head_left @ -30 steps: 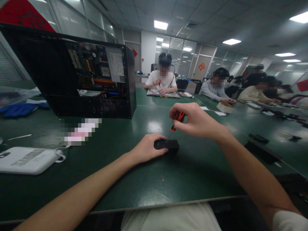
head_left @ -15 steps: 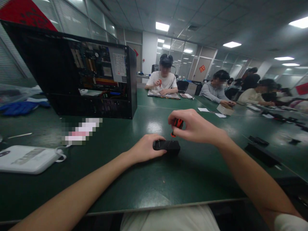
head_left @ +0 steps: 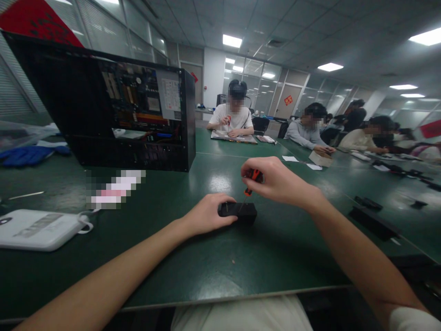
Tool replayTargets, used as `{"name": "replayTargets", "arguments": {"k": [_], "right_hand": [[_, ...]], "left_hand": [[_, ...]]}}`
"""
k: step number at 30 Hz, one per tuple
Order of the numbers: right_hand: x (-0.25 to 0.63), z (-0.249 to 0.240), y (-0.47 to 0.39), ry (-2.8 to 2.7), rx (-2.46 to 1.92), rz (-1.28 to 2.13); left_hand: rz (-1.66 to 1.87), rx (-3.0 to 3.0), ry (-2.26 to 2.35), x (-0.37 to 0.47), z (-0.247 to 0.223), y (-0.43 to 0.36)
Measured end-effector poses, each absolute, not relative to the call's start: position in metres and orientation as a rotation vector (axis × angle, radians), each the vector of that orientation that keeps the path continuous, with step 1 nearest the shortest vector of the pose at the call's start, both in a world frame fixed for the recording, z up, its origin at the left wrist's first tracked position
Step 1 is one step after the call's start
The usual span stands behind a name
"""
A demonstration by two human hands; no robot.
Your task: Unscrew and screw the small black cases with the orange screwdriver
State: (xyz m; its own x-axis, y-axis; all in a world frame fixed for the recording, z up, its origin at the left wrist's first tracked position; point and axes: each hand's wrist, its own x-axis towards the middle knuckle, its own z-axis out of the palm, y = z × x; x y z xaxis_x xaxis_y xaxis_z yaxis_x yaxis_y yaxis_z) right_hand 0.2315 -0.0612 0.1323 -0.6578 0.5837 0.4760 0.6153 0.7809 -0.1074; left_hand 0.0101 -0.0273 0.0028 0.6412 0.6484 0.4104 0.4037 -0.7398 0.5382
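While the left hand [head_left: 210, 214] grips the left end of a small black block [head_left: 247, 212], thumb and fingers curled against opposite sides, the block lies on the green table [head_left: 193, 271] in front of the person. The right hand [head_left: 275, 181], closed around a red-and-black screwdriver [head_left: 255, 175], holds it above the block, shaft slanting down to the top face; whether the tip touches, I cannot tell. A flat white device [head_left: 37, 230] lies well to the left. Farther back stands an opened black computer case [head_left: 134, 154]. Across the table, a white-shirted co-worker [head_left: 237, 115] bends over a flat panel [head_left: 237, 138].
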Motion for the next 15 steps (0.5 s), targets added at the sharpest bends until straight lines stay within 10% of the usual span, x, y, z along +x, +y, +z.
{"name": "replayTargets", "arguments": {"k": [15], "right_hand": [[0.2271, 0.1287, -0.0576, -2.407, -0.988, -0.186]], "left_hand": [[0.812, 2.491, 0.812, 0.0084, 0.0037, -0.0271]]}}
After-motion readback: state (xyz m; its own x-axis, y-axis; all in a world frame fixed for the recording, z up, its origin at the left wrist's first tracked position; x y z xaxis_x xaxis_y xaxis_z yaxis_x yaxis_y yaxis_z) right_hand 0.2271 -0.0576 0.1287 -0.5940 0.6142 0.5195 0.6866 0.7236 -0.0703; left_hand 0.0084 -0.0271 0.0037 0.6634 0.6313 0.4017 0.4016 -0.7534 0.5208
